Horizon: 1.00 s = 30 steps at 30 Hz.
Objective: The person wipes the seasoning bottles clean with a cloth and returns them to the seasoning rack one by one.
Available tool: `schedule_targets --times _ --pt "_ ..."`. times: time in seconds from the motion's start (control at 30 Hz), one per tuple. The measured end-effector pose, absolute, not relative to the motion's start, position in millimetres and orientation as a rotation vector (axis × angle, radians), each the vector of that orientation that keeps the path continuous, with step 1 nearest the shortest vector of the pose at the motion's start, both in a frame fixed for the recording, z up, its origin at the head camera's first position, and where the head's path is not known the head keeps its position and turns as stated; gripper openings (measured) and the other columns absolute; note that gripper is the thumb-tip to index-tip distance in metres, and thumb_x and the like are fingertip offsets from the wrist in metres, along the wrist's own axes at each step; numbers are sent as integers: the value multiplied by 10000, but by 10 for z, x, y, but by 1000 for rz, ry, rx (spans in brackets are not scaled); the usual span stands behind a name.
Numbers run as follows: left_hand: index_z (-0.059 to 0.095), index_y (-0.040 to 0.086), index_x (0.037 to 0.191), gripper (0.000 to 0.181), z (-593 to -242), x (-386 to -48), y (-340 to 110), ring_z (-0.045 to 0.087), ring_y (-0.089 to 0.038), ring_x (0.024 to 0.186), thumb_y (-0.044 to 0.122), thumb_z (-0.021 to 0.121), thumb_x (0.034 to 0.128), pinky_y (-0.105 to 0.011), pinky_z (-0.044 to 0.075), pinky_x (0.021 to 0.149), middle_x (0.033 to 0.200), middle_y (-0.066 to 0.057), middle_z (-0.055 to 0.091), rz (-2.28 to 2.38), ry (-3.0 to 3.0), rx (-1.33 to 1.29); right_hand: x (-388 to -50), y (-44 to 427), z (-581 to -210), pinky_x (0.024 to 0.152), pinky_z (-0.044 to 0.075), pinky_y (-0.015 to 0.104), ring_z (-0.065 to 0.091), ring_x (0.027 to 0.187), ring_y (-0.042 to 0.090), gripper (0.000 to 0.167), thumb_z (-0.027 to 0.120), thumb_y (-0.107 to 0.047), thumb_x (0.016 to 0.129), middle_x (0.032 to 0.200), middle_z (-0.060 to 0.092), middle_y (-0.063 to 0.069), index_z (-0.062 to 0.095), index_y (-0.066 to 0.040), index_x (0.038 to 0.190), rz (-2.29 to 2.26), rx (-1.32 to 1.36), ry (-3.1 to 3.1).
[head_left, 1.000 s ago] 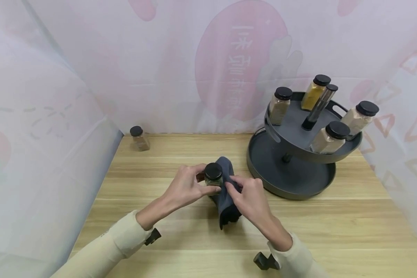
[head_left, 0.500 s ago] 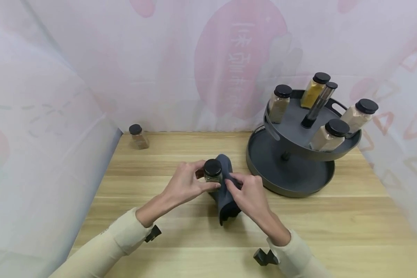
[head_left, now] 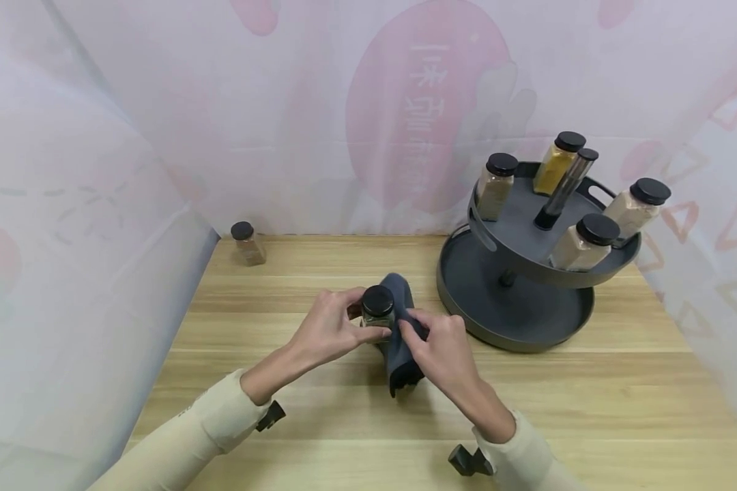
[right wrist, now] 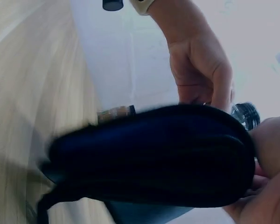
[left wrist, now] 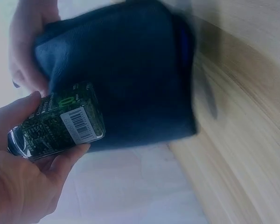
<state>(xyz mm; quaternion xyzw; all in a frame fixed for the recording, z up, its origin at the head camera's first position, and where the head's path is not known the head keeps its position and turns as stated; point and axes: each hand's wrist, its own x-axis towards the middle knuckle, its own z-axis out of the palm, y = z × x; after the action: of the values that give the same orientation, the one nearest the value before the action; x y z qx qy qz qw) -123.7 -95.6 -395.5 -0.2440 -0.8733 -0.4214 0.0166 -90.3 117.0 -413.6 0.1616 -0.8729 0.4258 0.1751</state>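
My left hand (head_left: 328, 327) grips a small spice jar (head_left: 377, 303) by its sides, thumb in front, below the black lid. In the left wrist view, dark green flakes fill the jar (left wrist: 51, 126), and a white barcode label shows on it. My right hand (head_left: 447, 346) pinches a dark grey-blue cloth (head_left: 396, 354) just right of the jar, and the cloth appears to lie against it. The cloth hangs in a folded loop over the table; the right wrist view shows the cloth (right wrist: 149, 158) end-on, hiding most of the jar.
A dark two-tier round rack (head_left: 516, 320) stands at the back right. Several black-lidded spice jars sit on its upper tier, one with yellow powder (head_left: 553, 170). Another spice jar (head_left: 250, 249) stands at the table's back left corner. Pale curtains surround the wooden table (head_left: 589, 409).
The lower end of the cloth has risen very slightly. Both hands keep nearly the same place and hold, and the jar stays beside the cloth.
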Motion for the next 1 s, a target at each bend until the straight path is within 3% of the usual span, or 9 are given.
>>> schedule_targets --times 0.13,0.23,0.37,0.63,1.0 --pt "782 91 1131 408 -3963 -1233 -957 652 -36 691 266 951 803 -249 515 634 932 8 798 -1291 -2712 -758 -901 1179 -4100 548 507 175 651 557 60 200 788 -48 932 936 802 161 807 28 1116 1228 469 -2424" --pt "787 103 1103 389 -3986 -1239 -959 738 -73 855 250 961 789 -289 568 727 985 2 810 -1308 -2704 -754 -878 1184 -4037 662 581 188 775 750 152 206 790 -13 924 1014 799 164 803 29 1125 1284 515 -2221" --pt "781 116 1055 368 -3998 -1251 -956 733 -79 824 250 973 771 -268 546 697 948 13 805 -1317 -2694 -754 -859 1185 -4033 719 604 218 792 866 249 219 781 38 907 1027 799 166 799 38 1125 1307 548 -2093" --pt "771 82 1187 447 -3937 -1247 -963 717 -79 801 227 950 804 -268 557 710 1044 -22 810 -1327 -2681 -738 -906 1128 -4226 618 593 266 775 753 179 166 777 -44 941 1010 799 170 813 17 1091 1236 446 -2436" --pt "763 89 1189 447 -3869 -1226 -994 726 -58 837 231 947 807 -245 548 726 1034 -9 808 -1345 -2681 -745 -974 1185 -4368 689 615 310 779 818 175 184 778 -52 944 1036 804 137 816 -10 1119 1269 508 -2549"
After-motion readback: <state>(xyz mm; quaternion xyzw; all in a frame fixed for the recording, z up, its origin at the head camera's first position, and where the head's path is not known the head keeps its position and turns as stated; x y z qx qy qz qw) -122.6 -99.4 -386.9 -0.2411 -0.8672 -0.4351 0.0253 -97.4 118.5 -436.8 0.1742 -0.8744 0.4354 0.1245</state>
